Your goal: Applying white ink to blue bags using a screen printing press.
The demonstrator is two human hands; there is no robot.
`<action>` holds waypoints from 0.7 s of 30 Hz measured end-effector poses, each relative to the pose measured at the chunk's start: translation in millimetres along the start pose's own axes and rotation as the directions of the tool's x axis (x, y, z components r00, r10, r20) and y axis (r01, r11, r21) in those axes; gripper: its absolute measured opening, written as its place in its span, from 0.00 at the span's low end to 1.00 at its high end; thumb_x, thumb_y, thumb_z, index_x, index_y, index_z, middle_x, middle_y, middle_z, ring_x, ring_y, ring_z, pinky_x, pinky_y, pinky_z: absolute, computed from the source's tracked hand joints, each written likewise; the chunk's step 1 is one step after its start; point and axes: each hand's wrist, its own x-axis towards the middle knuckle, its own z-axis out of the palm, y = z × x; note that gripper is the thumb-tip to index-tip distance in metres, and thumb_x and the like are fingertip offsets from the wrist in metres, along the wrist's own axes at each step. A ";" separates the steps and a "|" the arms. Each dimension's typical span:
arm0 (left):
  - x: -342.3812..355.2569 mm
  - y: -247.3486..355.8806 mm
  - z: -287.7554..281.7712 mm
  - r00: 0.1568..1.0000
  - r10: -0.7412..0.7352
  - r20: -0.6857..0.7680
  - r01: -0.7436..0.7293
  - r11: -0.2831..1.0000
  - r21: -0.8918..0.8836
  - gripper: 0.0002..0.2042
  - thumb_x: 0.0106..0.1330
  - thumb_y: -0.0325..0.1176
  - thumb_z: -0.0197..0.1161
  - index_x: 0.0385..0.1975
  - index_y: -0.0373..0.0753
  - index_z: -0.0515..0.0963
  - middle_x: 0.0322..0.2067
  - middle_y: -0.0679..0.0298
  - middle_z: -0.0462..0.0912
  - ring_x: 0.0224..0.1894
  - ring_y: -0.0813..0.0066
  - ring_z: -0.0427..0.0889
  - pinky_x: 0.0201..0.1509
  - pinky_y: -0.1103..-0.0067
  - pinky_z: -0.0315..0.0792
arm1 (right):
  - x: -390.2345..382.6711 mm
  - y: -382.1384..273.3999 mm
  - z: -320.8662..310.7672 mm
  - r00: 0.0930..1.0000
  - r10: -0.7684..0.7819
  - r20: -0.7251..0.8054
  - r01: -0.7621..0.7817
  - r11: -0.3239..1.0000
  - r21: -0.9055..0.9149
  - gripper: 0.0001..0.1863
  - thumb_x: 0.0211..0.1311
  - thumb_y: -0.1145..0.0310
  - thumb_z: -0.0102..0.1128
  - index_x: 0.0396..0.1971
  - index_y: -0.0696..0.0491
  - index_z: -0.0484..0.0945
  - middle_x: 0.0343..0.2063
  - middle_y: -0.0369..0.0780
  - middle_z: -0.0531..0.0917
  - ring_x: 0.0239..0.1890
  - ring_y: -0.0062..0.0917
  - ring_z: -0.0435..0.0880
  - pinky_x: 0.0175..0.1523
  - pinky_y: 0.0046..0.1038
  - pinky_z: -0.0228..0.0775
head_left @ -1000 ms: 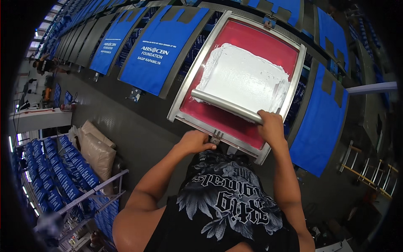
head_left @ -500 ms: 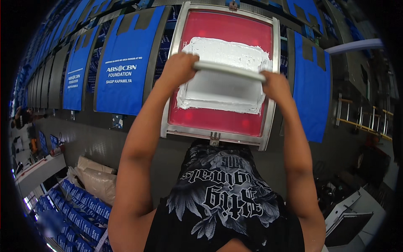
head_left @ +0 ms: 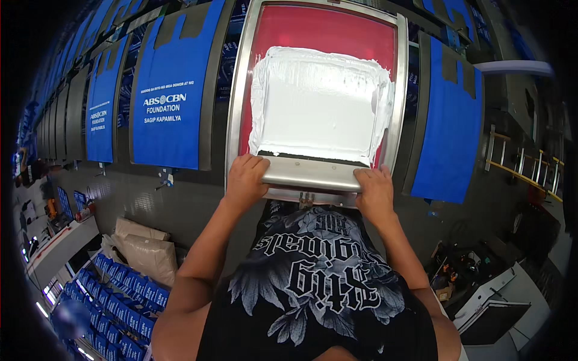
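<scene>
A squeegee [head_left: 312,173] with a metal handle and a dark blade lies crosswise near the close end of a screen-printing frame [head_left: 236,108]. My left hand [head_left: 247,180] is closed around its left end, and my right hand [head_left: 374,188] grips its right end. Inside the metal-edged frame is red mesh [head_left: 328,27]. White ink [head_left: 319,102] covers a broad rectangle of that mesh, with thick ridges along its sides. The blade meets the near edge of the ink. What lies beneath the frame is hidden.
Blue printed fabric pieces [head_left: 165,129] lie on dark boards to the left, with another blue piece [head_left: 448,132] to the right. A yellow-railed ladder [head_left: 522,171] is at far right. Lower left are brown packages [head_left: 147,259] and stacked blue bundles [head_left: 120,301].
Both hands have drawn the squeegee toward me, from the middle of the ink to its near edge. The white layer behind it now looks smooth.
</scene>
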 end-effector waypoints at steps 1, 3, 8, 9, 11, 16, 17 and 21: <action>4.4 -6.2 9.3 1.000 -0.009 -0.029 0.009 1.000 -0.019 0.18 0.34 0.22 0.64 0.31 0.40 0.75 0.29 0.61 0.76 0.36 0.61 0.75 0.41 0.68 0.67 | 12.0 6.7 2.9 1.000 -0.012 -0.027 0.011 1.000 -0.010 0.19 0.36 0.80 0.56 0.35 0.53 0.77 0.32 0.42 0.81 0.39 0.36 0.77 0.62 0.47 0.54; 38.2 -34.3 19.9 0.991 0.032 -0.127 -0.025 0.998 0.055 0.15 0.37 0.22 0.64 0.29 0.40 0.76 0.28 0.58 0.79 0.34 0.59 0.77 0.40 0.66 0.70 | 62.2 21.0 -7.5 1.000 -0.018 -0.013 0.016 0.989 -0.149 0.18 0.37 0.79 0.56 0.34 0.52 0.78 0.29 0.42 0.81 0.37 0.35 0.79 0.63 0.47 0.52; 206.5 -70.7 -15.9 0.981 -0.193 0.024 0.183 0.956 0.228 0.14 0.51 0.40 0.65 0.37 0.46 0.81 0.31 0.54 0.82 0.34 0.57 0.82 0.39 0.67 0.75 | 209.4 70.5 -50.1 1.000 0.010 -0.028 -0.017 0.957 -0.291 0.19 0.41 0.72 0.55 0.39 0.48 0.80 0.29 0.44 0.83 0.36 0.35 0.82 0.50 0.39 0.64; 217.1 -65.1 -22.5 0.985 -0.154 0.073 0.138 0.973 0.184 0.16 0.50 0.41 0.65 0.39 0.45 0.81 0.30 0.54 0.82 0.33 0.57 0.82 0.39 0.66 0.75 | 212.1 81.7 -55.2 0.999 -0.024 -0.036 0.015 0.970 -0.243 0.20 0.41 0.72 0.56 0.40 0.47 0.80 0.28 0.44 0.83 0.34 0.36 0.82 0.48 0.38 0.66; 179.3 -70.2 -22.4 0.982 -0.165 0.092 0.143 0.968 0.205 0.17 0.49 0.42 0.68 0.38 0.42 0.81 0.29 0.52 0.82 0.33 0.55 0.81 0.38 0.67 0.75 | 178.2 59.5 -53.1 1.000 -0.012 -0.008 0.009 0.970 -0.245 0.20 0.40 0.72 0.56 0.40 0.47 0.80 0.28 0.44 0.83 0.34 0.36 0.83 0.47 0.39 0.65; 32.7 -24.8 10.7 0.994 -0.052 0.100 0.043 0.996 0.081 0.16 0.38 0.25 0.70 0.32 0.43 0.81 0.27 0.56 0.80 0.33 0.56 0.78 0.42 0.65 0.71 | 19.6 11.2 -5.6 0.995 0.073 0.067 -0.069 0.996 -0.062 0.21 0.37 0.79 0.57 0.38 0.49 0.79 0.30 0.42 0.83 0.40 0.36 0.80 0.67 0.47 0.45; 37.1 -24.8 14.9 0.991 -0.056 0.120 0.047 0.996 0.078 0.15 0.38 0.24 0.69 0.31 0.43 0.81 0.26 0.56 0.80 0.32 0.55 0.78 0.41 0.64 0.70 | 30.4 16.9 -5.8 0.996 0.069 0.062 -0.065 0.996 -0.062 0.21 0.37 0.79 0.57 0.38 0.49 0.79 0.30 0.42 0.83 0.40 0.36 0.80 0.67 0.47 0.45; 151.9 -49.3 -2.2 0.969 -0.196 0.150 0.175 0.974 0.146 0.17 0.43 0.31 0.68 0.38 0.45 0.81 0.29 0.54 0.82 0.34 0.57 0.81 0.40 0.67 0.75 | 147.4 64.4 -20.7 0.993 0.101 0.065 -0.077 0.950 -0.303 0.24 0.39 0.74 0.58 0.44 0.47 0.78 0.30 0.45 0.82 0.39 0.36 0.81 0.62 0.44 0.54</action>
